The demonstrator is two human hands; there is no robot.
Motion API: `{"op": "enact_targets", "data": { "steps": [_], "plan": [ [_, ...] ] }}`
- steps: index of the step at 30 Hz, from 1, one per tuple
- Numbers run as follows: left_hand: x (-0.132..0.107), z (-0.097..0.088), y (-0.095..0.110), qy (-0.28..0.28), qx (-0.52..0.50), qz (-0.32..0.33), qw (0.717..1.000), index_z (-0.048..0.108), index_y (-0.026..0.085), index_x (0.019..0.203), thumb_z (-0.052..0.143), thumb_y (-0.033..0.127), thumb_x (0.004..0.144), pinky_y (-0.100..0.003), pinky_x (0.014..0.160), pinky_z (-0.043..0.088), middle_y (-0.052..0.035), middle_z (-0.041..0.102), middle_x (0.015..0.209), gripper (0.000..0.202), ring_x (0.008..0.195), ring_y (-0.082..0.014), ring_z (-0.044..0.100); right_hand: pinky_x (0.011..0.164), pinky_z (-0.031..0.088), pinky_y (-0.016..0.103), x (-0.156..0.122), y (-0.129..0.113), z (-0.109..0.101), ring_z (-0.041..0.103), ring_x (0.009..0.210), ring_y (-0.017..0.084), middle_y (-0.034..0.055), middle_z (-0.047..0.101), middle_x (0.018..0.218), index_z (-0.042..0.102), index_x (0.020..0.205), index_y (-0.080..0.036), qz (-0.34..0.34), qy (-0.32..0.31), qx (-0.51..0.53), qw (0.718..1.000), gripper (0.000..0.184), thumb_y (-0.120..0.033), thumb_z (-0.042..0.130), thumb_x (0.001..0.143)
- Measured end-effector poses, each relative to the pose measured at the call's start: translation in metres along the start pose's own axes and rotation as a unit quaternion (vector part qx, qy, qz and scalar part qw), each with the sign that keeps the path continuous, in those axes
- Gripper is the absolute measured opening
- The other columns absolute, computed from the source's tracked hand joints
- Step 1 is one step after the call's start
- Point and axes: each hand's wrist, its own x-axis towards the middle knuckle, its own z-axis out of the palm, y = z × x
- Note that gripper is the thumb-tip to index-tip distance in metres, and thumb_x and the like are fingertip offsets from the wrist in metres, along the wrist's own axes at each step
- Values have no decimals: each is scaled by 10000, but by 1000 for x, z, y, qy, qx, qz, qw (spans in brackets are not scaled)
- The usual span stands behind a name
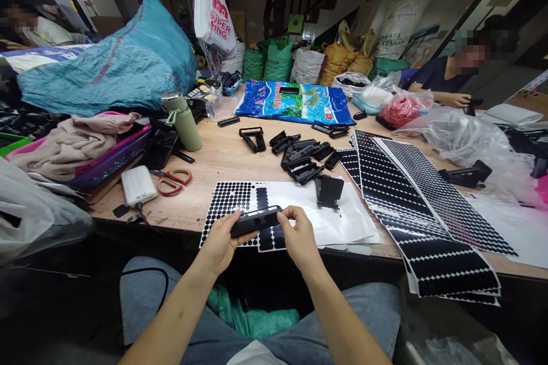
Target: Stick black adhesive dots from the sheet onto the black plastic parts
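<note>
A long black plastic part (256, 221) with a textured face is held above the table's front edge. My left hand (223, 242) is closed around its left end, thumb on top and fingers beneath. The thumb and fingertips of my right hand (298, 235) are pinched together at its right end; whether they also hold something small, I cannot make out. Under it lies a sheet of black round stickers (229, 197) on white backing. A black bracket-like piece (329, 191) stands on white sheets to the right. Several similar black parts (302, 154) lie piled farther back.
Strips of black stickers (398, 211) overhang the table's front right edge. Red-handled scissors (174, 181), a white power bank (139, 184) and a green bottle (183, 122) are on the left. A blue printed bag (295, 104) lies at the back. Another person (449, 77) sits at the far right.
</note>
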Motion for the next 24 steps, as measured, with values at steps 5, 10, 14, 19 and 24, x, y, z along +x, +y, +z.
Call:
{"op": "enact_targets", "data": {
  "steps": [5, 10, 14, 19, 24],
  "plan": [
    [-4, 2, 2, -2, 0, 3, 1000, 614, 80, 663, 512, 180, 811, -438, 704, 554, -72, 622, 721, 206, 722, -163, 604, 633, 386, 271, -3, -5, -3, 475, 710, 144, 16, 502, 784, 491, 714, -198, -11, 6, -8, 1000, 148, -324, 458, 785],
    [-5, 7, 1, 15, -14, 7, 1000, 593, 100, 649, 526, 179, 798, -433, 680, 559, -62, 614, 710, 182, 723, -170, 609, 619, 399, 264, -5, -5, 2, 475, 718, 144, 15, 492, 770, 486, 717, -199, -21, 33, 4, 999, 172, -363, 492, 768],
    [-8, 6, 1, 25, -9, 12, 1000, 580, 111, 635, 519, 162, 790, -387, 631, 568, -46, 602, 690, 175, 675, -151, 599, 635, 426, 263, -2, -4, 4, 503, 690, 133, -3, 501, 758, 435, 808, -210, 13, 82, 78, 993, 254, -399, 575, 712],
    [-22, -23, -8, -73, 165, 23, 983, 617, 139, 667, 550, 282, 763, -350, 639, 544, -47, 605, 710, 184, 687, -169, 583, 638, 422, 257, -25, 27, -25, 518, 642, 123, -17, 529, 710, 470, 805, -219, -21, -54, -6, 998, 124, -341, 486, 789],
    [-19, -75, -65, -211, 524, 94, 820, 664, 181, 922, 538, 345, 755, -395, 904, 392, -122, 641, 967, 266, 954, -267, 568, 772, 432, 334, -74, 117, -43, 558, 905, 240, 88, 605, 989, 583, 1017, -202, -36, -346, -331, 877, 408, -132, 619, 617]
  ]
}}
